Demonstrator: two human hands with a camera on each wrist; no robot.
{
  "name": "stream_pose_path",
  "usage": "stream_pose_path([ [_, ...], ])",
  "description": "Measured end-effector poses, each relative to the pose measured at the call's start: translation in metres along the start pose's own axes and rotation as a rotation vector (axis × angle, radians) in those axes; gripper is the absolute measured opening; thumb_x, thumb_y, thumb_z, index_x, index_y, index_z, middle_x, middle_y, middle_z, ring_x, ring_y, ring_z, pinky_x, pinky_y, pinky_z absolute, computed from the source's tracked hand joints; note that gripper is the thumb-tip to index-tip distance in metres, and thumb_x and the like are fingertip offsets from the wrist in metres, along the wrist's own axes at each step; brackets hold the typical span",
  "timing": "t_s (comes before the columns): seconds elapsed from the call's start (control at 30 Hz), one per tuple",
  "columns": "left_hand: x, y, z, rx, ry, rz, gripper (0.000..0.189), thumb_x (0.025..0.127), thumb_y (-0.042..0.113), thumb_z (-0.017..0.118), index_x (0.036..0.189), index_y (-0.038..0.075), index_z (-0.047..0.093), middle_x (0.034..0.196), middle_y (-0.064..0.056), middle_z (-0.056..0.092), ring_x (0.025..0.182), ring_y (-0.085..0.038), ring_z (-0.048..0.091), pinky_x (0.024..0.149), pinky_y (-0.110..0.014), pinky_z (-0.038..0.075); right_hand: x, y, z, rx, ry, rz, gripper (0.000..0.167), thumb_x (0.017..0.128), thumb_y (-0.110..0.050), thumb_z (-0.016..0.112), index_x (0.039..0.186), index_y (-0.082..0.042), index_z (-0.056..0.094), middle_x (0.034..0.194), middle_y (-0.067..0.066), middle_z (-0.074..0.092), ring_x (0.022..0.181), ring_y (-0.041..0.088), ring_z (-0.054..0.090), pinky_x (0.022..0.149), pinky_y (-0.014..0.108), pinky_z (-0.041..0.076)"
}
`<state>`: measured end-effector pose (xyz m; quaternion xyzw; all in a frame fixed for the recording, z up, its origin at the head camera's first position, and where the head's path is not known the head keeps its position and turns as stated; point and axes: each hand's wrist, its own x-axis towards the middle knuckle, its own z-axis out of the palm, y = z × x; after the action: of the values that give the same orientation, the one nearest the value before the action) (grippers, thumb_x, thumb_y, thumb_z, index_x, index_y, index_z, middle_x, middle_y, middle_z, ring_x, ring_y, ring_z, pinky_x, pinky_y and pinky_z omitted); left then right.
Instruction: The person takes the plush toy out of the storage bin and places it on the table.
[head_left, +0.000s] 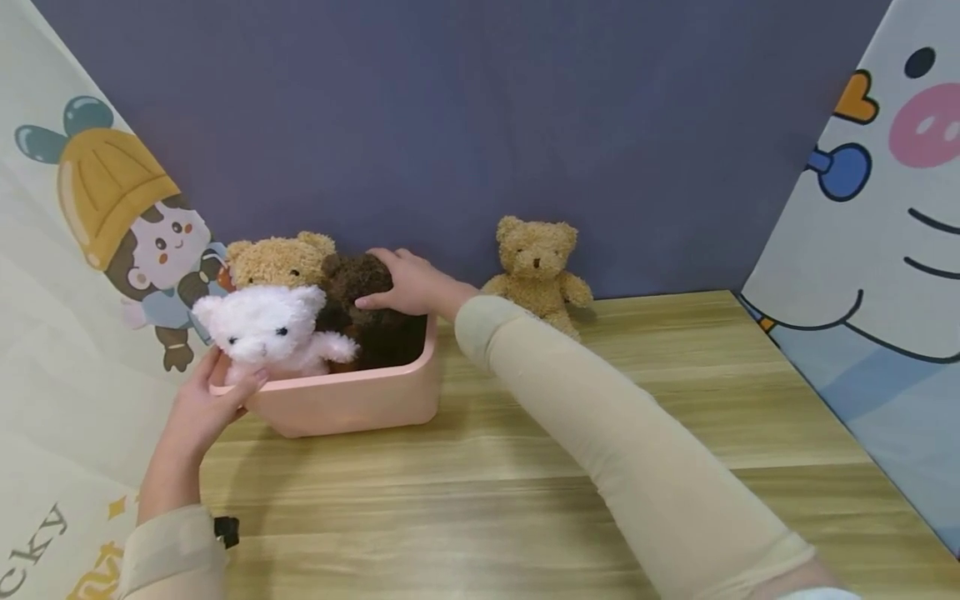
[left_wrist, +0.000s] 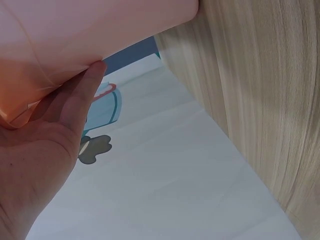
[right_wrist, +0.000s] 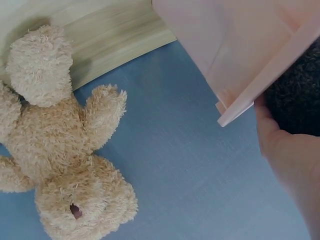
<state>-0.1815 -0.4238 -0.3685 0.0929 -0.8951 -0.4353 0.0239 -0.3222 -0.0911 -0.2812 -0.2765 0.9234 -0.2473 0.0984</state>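
"One pink bin on the left part of the desk, as far as we can see. What have we got in it?"

"We count a white toy in front by the left end, a tan bear right behind it, and a brown toy beside them toward the right."

"lol cosy. And who's got hold of what?"

"Left hand grips the bin's front left corner, thumb over the rim, fingers against the outside. Right hand is on the brown toy, thumb and fingers spread wide around it. We'd call that a hold, though we can't see every fingertip."

"ok, what about the other bear?"

"We've got a second tan bear upright on the desk, right of the bin and apart from it, close to the purple-grey wall. The right sleeve hides a bit of it from us."
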Motion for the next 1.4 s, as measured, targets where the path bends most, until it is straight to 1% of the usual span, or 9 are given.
stream_pose_path([
  [0.17,-0.004,-0.002,-0.003,0.013,-0.008,-0.007,0.102,0.106,0.049,0.061,0.171,0.021,-0.012,0.178,-0.026,0.003,0.150,-0.054,0.032,0.073,-0.008,0.055,0.001,-0.002,0.006,-0.010,-0.001,0.002,0.097,0.098,-0.068,0.063,0.173,-0.034,0.011,0.180,0.008,0.015,0.165,0.032,0.024,0.131,0.054,0.034],
  [0.33,-0.005,-0.002,-0.005,0.008,-0.024,-0.021,0.102,0.106,0.050,0.060,0.170,0.022,-0.015,0.178,-0.025,-0.001,0.151,-0.055,0.030,0.073,-0.008,0.053,0.001,-0.005,0.010,-0.019,0.012,0.017,0.096,0.098,-0.068,0.062,0.173,-0.035,0.011,0.181,0.006,0.014,0.166,0.032,0.020,0.132,0.055,0.031],
  [0.5,-0.004,-0.004,-0.004,0.003,-0.024,-0.013,0.105,0.105,0.052,0.061,0.170,0.021,-0.015,0.178,-0.024,0.000,0.151,-0.056,0.031,0.072,-0.008,0.054,0.001,-0.007,0.011,-0.029,0.015,0.021,0.096,0.098,-0.067,0.063,0.173,-0.035,0.012,0.180,0.006,0.016,0.166,0.032,0.021,0.133,0.055,0.031],
  [0.8,-0.004,-0.002,-0.003,-0.003,-0.023,-0.015,0.107,0.104,0.053,0.062,0.170,0.021,-0.015,0.178,-0.026,0.000,0.151,-0.059,0.031,0.071,-0.010,0.056,0.000,-0.006,0.012,-0.061,0.034,0.025,0.096,0.097,-0.069,0.062,0.173,-0.034,0.013,0.180,0.004,0.019,0.165,0.032,0.026,0.132,0.053,0.033],
  [1.03,-0.004,0.000,-0.003,0.004,-0.025,-0.018,0.108,0.104,0.054,0.062,0.170,0.021,-0.016,0.178,-0.027,-0.001,0.151,-0.060,0.031,0.070,-0.009,0.055,-0.002,-0.004,0.011,-0.061,0.045,0.028,0.096,0.098,-0.069,0.062,0.173,-0.034,0.013,0.180,0.004,0.020,0.165,0.032,0.025,0.132,0.053,0.032],
  [1.27,-0.004,-0.001,-0.003,0.037,-0.036,-0.023,0.107,0.104,0.055,0.061,0.170,0.020,-0.016,0.177,-0.029,0.001,0.149,-0.059,0.033,0.070,-0.010,0.054,-0.003,-0.003,0.013,-0.063,0.046,0.028,0.095,0.098,-0.069,0.061,0.173,-0.034,0.014,0.180,0.004,0.020,0.165,0.030,0.024,0.134,0.052,0.030],
  [1.4,-0.003,-0.001,-0.003,0.032,-0.039,-0.021,0.107,0.104,0.055,0.061,0.170,0.020,-0.016,0.177,-0.029,0.001,0.149,-0.059,0.033,0.070,-0.010,0.055,-0.004,-0.002,0.013,-0.054,0.057,0.029,0.093,0.098,-0.067,0.061,0.172,-0.034,0.015,0.179,0.003,0.021,0.165,0.029,0.024,0.134,0.052,0.030],
])
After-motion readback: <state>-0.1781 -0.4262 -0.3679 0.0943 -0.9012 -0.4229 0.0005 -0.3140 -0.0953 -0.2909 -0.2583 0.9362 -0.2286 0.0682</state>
